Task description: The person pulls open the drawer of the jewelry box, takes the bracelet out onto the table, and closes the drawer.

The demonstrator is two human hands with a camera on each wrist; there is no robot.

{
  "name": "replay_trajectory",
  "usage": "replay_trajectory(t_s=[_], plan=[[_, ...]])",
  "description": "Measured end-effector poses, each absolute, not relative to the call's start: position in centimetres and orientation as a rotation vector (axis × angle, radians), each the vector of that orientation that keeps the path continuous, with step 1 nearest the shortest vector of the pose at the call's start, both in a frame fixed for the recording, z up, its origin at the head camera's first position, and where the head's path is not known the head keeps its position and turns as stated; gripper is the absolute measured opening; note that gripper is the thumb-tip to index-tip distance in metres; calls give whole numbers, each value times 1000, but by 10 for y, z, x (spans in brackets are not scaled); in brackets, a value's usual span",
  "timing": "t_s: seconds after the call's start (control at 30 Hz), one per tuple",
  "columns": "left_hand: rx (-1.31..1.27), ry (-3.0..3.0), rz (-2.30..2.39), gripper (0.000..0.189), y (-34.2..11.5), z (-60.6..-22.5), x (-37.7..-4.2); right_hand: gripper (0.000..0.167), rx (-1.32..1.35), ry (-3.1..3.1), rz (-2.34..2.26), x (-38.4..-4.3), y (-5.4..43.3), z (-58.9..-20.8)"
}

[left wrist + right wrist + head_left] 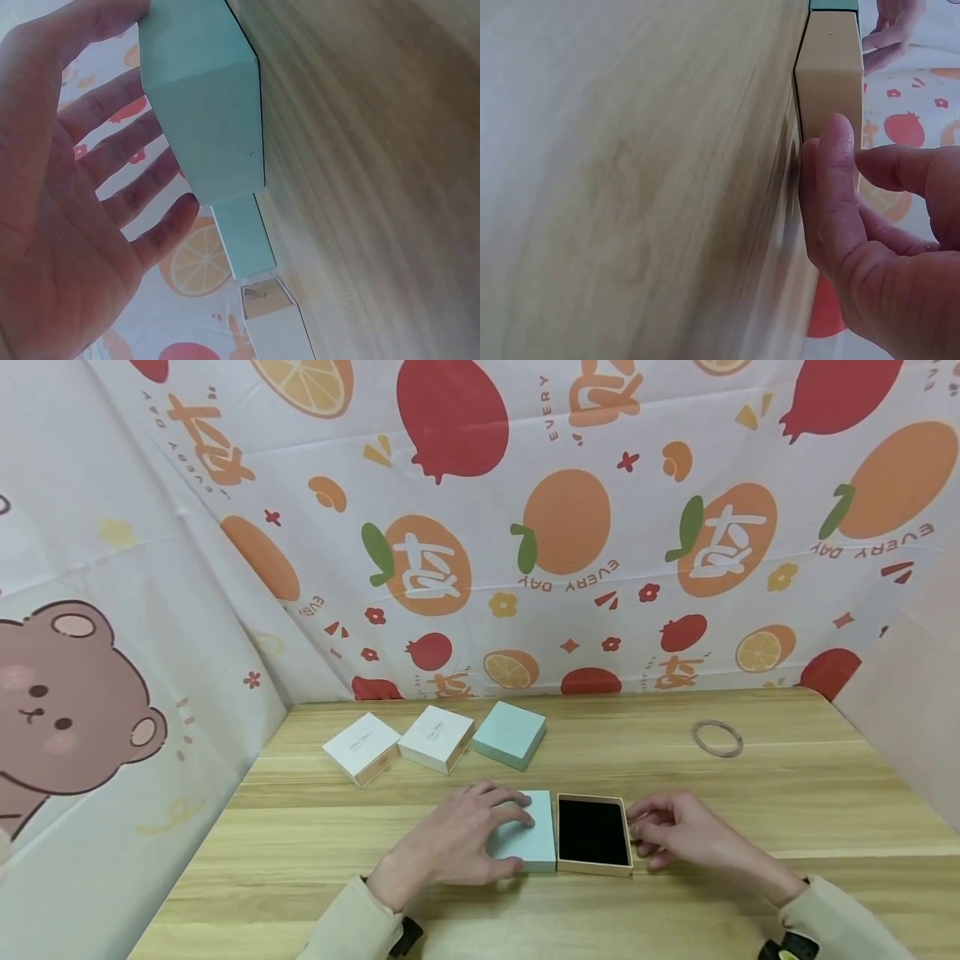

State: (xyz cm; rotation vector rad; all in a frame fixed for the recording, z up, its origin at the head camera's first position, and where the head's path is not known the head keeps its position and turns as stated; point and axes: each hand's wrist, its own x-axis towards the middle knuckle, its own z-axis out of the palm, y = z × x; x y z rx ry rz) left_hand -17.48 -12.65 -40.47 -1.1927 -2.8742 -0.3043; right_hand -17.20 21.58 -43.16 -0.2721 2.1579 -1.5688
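Observation:
My left hand (465,833) rests on a mint-green square box (536,839), its fingers spread over the top and the thumb near the front edge. In the left wrist view the fingers (176,221) are apart and only lightly bent beside the box. Directly right of it, side by side, lies an open shallow box (594,870) with tan walls and a black inside. At that box's right wall is my right hand (686,831). The right wrist view has its fingertips (837,139) against the tan outer wall, with the thumb by the upper edge.
Behind the hands stand two white boxes (362,745) (437,737) with tan sides and another mint-green box (512,731). A thin greyish ring (717,738) lies at the back right of the wooden table (787,793). A fruit-print cloth (487,552) hangs behind.

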Motion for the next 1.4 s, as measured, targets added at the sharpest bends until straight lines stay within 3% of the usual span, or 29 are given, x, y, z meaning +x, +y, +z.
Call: replay_trajectory(t_s=[0.77,1.4], plan=[[-1224,-2895,-349,39,-125,-403,-176,31,-66,2178,-1700,-165,199,-438],[-1216,-2916,-351,39,-125,-402,-177,31,-60,2154,-1743,-163,195,-441]])
